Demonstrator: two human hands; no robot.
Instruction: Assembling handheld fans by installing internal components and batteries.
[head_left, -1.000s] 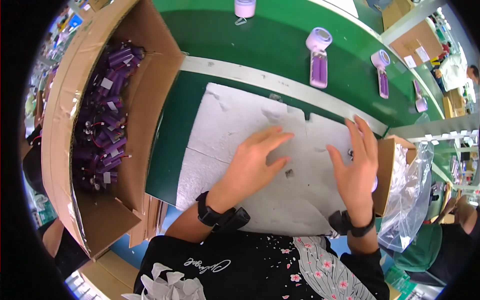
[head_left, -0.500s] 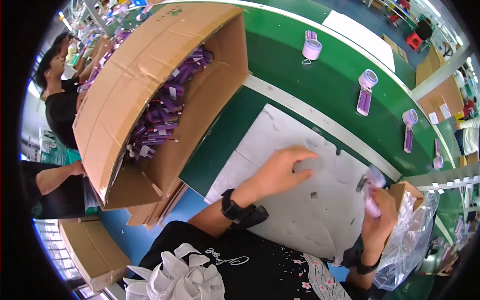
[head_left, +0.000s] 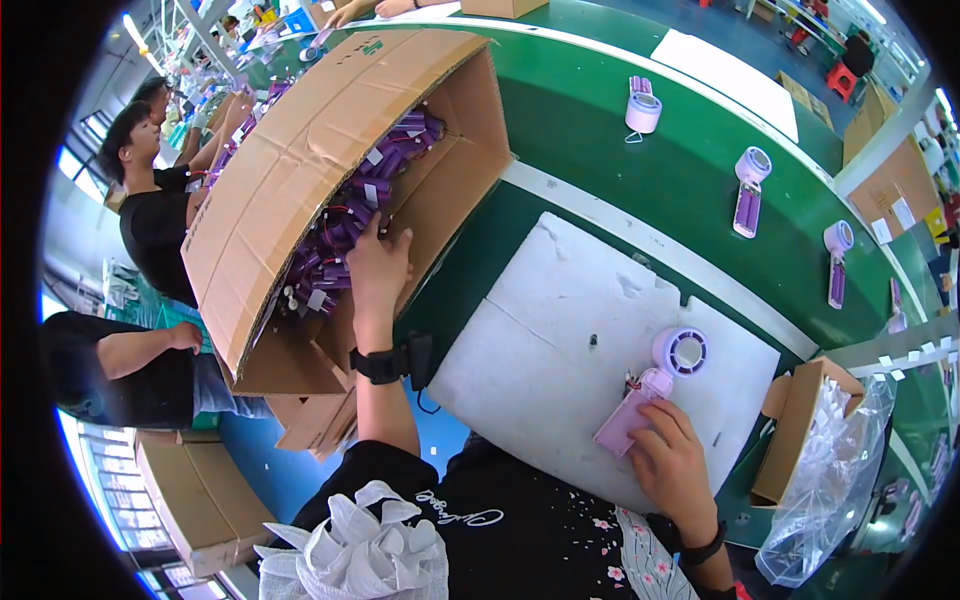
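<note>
My left hand [head_left: 377,268] reaches into the tilted cardboard box [head_left: 290,150]. Its fingers are apart, and the index finger points at a heap of purple battery packs [head_left: 345,222] with thin wires; whether it touches one I cannot tell. On the white foam pad [head_left: 530,300] lies a lilac handheld fan [head_left: 632,412] with a round head, some small wires or parts showing at its neck. My right hand [head_left: 672,455] has its fingers closed on the near side of that fan's handle.
Along the green conveyor belt [head_left: 600,180] stand more fans, among them a near one [head_left: 748,190] with purple batteries in its handle. A small carton [head_left: 790,440] and a clear plastic bag [head_left: 830,500] sit to the right. Co-workers [head_left: 150,220] are at the left.
My left hand has gone from above the foam pad into the box. My right hand has brought the fan from the pad's right edge leftward and down onto the pad.
</note>
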